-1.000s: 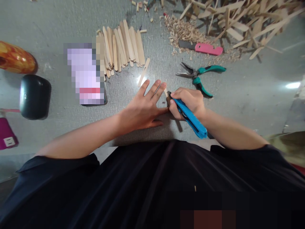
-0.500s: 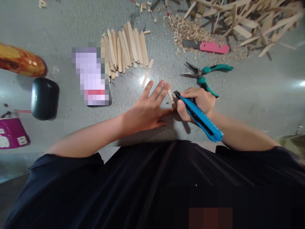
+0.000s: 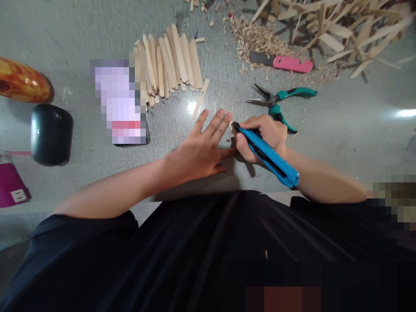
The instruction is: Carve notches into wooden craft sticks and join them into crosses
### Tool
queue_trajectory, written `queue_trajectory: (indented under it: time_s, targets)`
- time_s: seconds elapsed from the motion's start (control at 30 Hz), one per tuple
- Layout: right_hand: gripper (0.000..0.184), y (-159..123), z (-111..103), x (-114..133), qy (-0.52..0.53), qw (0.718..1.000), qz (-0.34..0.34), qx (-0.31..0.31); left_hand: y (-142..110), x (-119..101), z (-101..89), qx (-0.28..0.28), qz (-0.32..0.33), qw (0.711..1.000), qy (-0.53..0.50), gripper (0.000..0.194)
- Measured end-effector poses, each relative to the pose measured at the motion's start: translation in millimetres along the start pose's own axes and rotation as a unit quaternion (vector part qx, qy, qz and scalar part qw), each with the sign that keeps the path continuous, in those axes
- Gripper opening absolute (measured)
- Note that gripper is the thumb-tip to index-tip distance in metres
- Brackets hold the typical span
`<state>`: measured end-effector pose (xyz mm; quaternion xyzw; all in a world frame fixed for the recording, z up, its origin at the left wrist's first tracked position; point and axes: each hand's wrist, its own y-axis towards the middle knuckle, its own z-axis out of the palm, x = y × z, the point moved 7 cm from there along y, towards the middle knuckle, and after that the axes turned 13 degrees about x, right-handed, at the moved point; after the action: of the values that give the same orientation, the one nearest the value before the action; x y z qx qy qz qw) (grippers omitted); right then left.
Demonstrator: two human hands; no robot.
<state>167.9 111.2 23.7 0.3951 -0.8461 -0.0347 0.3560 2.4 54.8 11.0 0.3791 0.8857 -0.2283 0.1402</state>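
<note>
My left hand (image 3: pixel 201 149) lies flat on the grey floor with its fingers spread, pressing down a small wooden stick (image 3: pixel 231 126) whose end shows past the fingertips. My right hand (image 3: pixel 264 136) is closed around a blue utility knife (image 3: pixel 268 157), its tip touching the stick right beside my left fingertips. A single loose stick (image 3: pixel 200 98) lies just beyond my left hand.
A neat pile of flat wooden sticks (image 3: pixel 169 65) lies beyond my hands. Teal-handled pliers (image 3: pixel 276 100), a pink knife (image 3: pixel 282 63), wood shavings (image 3: pixel 256 39) and a heap of scattered sticks (image 3: pixel 338 26) are to the right. A black object (image 3: pixel 50 134) and orange object (image 3: pixel 22 82) sit at left.
The knife tip has moved back against the stick near my left fingertips after drawing slightly away. My left hand has stayed flat in place.
</note>
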Motion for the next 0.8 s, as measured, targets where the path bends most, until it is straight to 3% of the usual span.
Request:
queue_trajectory:
  time_s: [0.33,0.5,0.8]
  targets:
    - [0.03,-3.5,0.8,-2.6,-0.007,0.999,0.025,0.019,2.4,0.2,3.5,0.005,0.002,1.0,-0.004,0.081]
    - [0.018,-2.2,-0.1,-1.6,0.0,0.999,0.047,0.028,2.2,1.3,3.9,0.0,0.001,1.0,-0.005,0.08]
    - [0.025,-1.6,0.5,-3.1,0.009,1.0,0.013,0.003,2.2,1.0,2.6,0.008,0.0,1.0,-0.008,0.079]
